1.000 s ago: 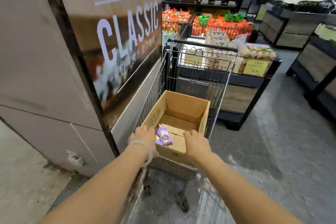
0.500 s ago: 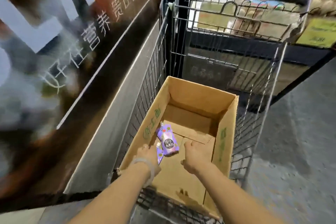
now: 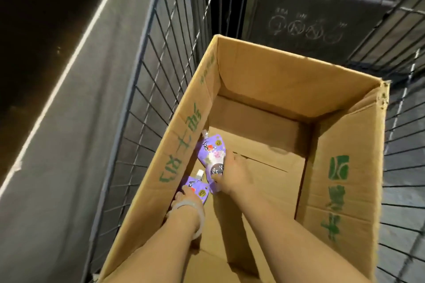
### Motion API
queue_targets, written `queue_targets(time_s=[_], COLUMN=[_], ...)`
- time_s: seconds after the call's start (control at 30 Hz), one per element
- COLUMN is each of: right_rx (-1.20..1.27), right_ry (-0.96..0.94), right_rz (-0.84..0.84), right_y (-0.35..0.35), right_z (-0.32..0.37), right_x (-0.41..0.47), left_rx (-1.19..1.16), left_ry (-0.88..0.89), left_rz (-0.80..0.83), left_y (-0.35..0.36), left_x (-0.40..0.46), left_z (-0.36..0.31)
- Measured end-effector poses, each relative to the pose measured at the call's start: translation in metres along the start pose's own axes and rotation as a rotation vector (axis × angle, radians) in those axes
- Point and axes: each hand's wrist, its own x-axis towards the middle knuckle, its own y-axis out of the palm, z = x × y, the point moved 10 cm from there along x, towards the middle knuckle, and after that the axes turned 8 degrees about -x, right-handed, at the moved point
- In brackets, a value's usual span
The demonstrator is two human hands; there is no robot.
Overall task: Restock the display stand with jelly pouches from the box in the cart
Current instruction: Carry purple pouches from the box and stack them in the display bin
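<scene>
Down at the bottom of the box (image 3: 264,80), inside the cart (image 3: 161,57): right hand (image 3: 232,173) pinching one jelly pouch (image 3: 212,154), left hand (image 3: 184,195) on a second pouch (image 3: 195,188), its grip impossible to tell. Pickup step under way. Next, probably: securing both, lifting clear of the walls, carrying to the display stand, out of view.

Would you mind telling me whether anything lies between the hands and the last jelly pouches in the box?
Nothing visible does. The right hand already grips the upper purple pouch, and the left hand touches the lower pouch, both against the cardboard box's left wall.
</scene>
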Motion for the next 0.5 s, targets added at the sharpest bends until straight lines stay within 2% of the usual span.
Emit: queue_targets(time_s=[0.17,0.27,0.4,0.5], right_rx=[0.101,0.244,0.291,0.325], right_ry=[0.063,0.227,0.439,0.519], right_rz=[-0.008,0.033,0.094,0.155], right_y=[0.018,0.024,0.037,0.054], right_z=[-0.013,-0.053,-0.108,-0.125], right_x=[0.013,0.002,-0.030,-0.046], left_rx=[-0.042,-0.127,-0.302,-0.431], left_ry=[0.034,0.045,0.105,0.025], left_rz=[-0.056,-0.087,-0.126,-0.115], left_y=[-0.003,0.001,0.001,0.011], left_x=[0.012,0.007,-0.002,-0.002], left_z=[-0.003,-0.006,-0.019,-0.010])
